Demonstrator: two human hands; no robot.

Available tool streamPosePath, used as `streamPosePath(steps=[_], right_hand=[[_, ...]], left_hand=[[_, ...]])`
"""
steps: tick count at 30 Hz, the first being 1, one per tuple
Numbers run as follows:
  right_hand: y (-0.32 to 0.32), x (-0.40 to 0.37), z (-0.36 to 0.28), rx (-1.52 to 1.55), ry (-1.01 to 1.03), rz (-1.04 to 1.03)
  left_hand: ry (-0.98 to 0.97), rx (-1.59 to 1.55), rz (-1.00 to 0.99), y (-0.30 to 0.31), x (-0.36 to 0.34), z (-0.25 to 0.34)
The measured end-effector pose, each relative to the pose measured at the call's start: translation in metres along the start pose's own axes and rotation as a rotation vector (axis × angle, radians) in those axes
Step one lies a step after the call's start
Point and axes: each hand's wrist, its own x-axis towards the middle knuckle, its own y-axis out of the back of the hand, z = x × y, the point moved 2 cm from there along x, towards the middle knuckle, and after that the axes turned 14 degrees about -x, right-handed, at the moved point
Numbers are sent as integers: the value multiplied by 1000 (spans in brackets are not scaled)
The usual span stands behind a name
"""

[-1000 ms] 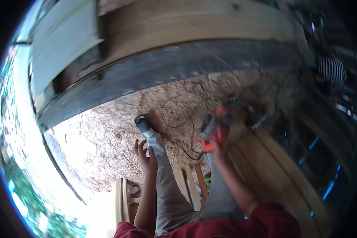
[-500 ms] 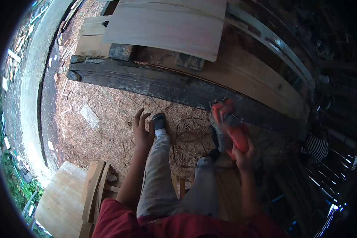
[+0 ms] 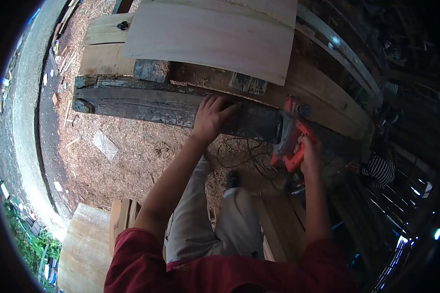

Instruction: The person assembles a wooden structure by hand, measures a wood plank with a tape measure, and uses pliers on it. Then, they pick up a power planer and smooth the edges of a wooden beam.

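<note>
A long dark weathered beam [image 3: 146, 105] lies across stacked planks in front of me. My left hand [image 3: 211, 116] rests flat on top of the beam, fingers spread. My right hand [image 3: 308, 150] grips the handle of an orange power planer [image 3: 291, 129], which sits on the beam's right part. A black cord [image 3: 239, 157] loops over the sawdust below the tool.
A wide pale board [image 3: 215, 34] lies over the planks behind the beam. Sawdust [image 3: 127, 161] covers the ground around my feet. A wooden bench or stool [image 3: 122, 219] stands at lower left, more planks [image 3: 278, 224] at lower right. A person in a striped top [image 3: 379, 171] crouches at the right.
My left hand rose from beside my leg and came down on the beam. My right hand carried the planer up onto the beam. The view swung toward the beam.
</note>
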Motion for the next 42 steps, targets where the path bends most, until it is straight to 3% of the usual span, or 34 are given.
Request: streamPosePath(steps=[15,19,22,25,28,31,35,40,42], right_hand=[[-2,70,-19,13,-4,-9],[4,70,-15,62,-3,-40],[8,69,-15,21,-30,-70],[18,81,7,-196,45,-59],[4,43,-62,-758,558,629],[-31,22,-92,-294,688,340],[-114,35,-64,-188,628,258],[-189,63,-50,26,532,421],[-203,69,-45,37,493,516]], left_hand=[[44,87,-97,-24,-10,-26],[102,-102,-57,-3,3,-7],[195,-360,135,9,1,-3],[279,-229,404,39,1,12],[321,-178,760,69,12,7],[419,-161,1090,97,15,-18],[512,-275,1261,115,25,-83],[469,-336,1373,119,49,-119],[508,-144,1333,116,41,-125]])
